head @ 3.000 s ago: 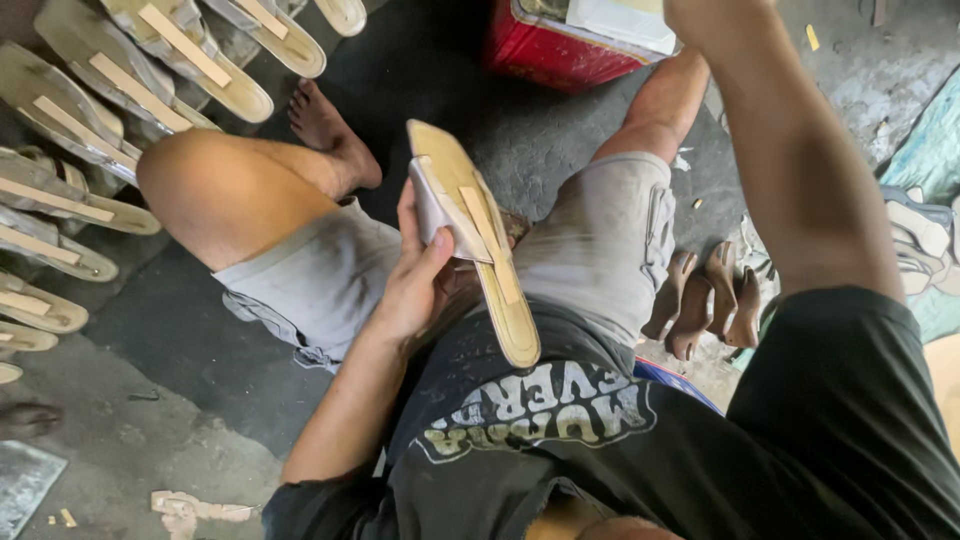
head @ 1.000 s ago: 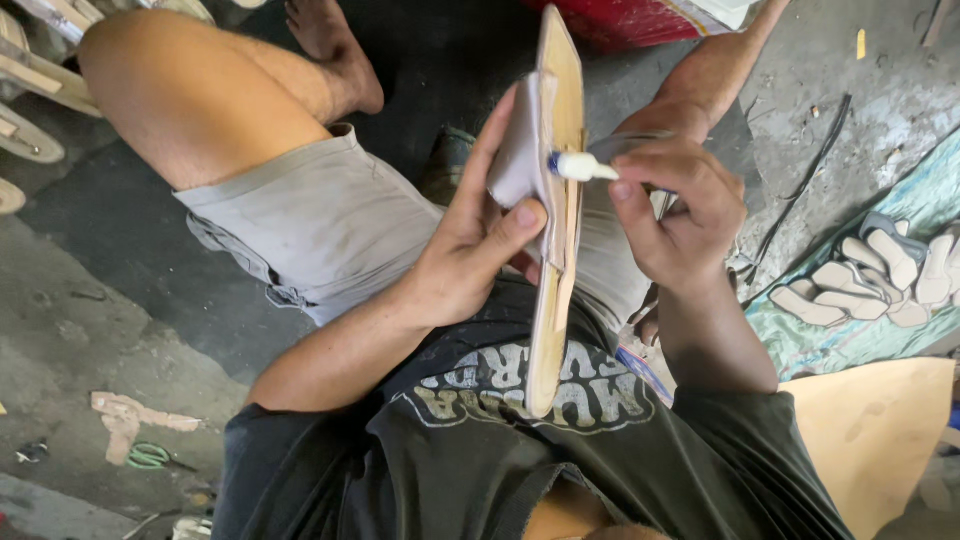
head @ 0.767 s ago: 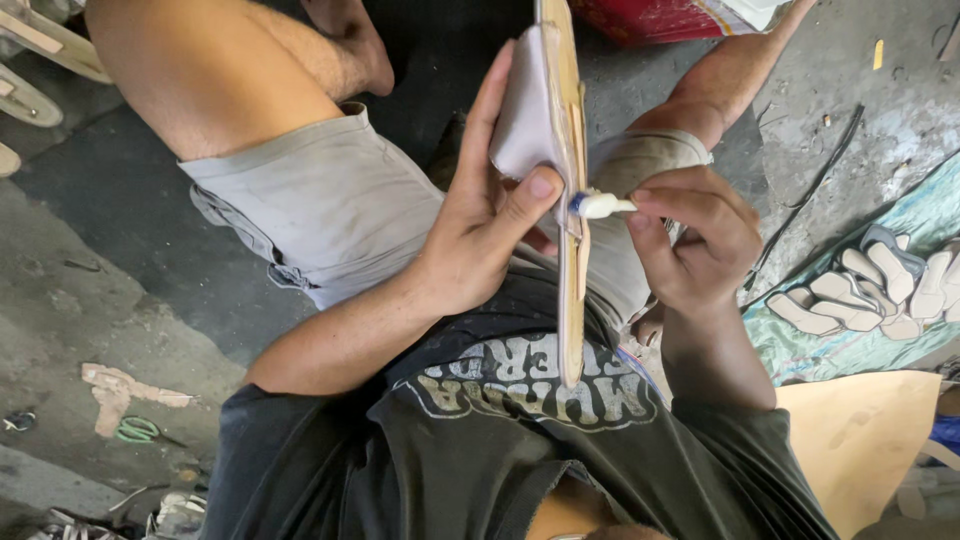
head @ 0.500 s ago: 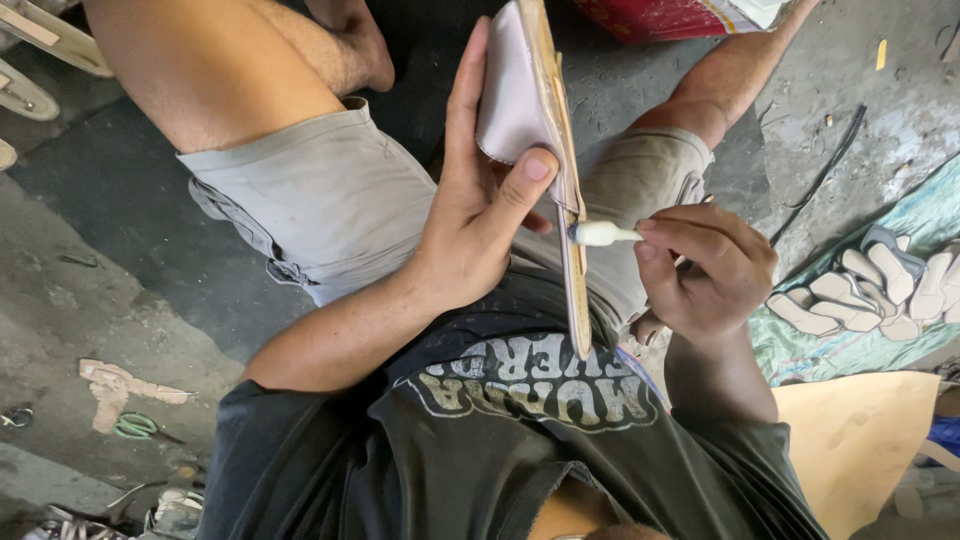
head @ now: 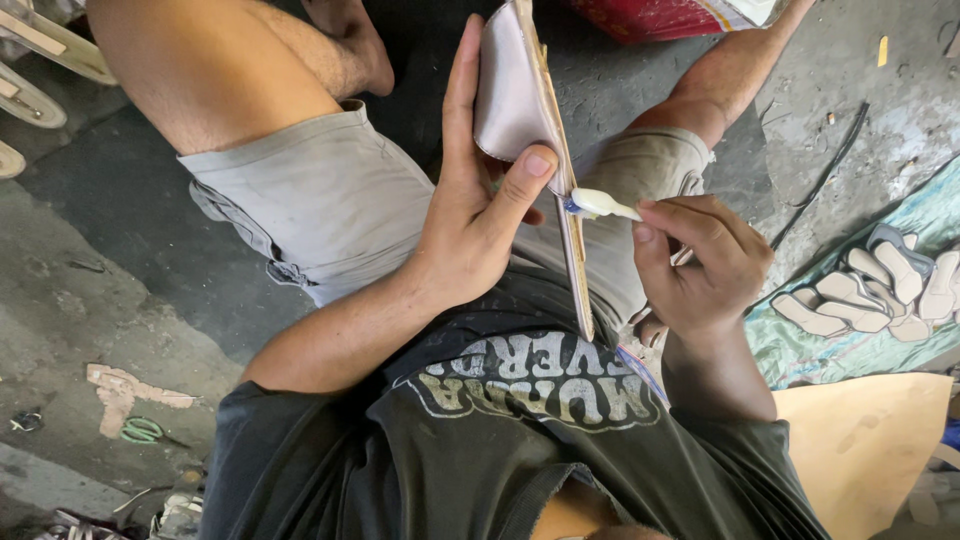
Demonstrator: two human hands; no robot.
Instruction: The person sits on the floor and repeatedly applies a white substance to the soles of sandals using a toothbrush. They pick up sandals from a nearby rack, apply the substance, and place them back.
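My left hand grips a sandal sole held on edge over my lap, thumb pressed on its pale shiny strap. My right hand pinches a small white brush, and its bristled tip touches the sole's thin edge just below my left thumb. I sit on the ground in grey shorts and a dark printed shirt, knees spread.
A red box stands by my right knee. Several cut sole pieces lie on a teal sheet at right, with a tan board below them. More sandals lie at upper left. Green scissors rest on the concrete floor.
The right arm came back from reaching forward and now holds the brush. The sole was turned on edge, and the brush slid down its edge to below my left thumb.
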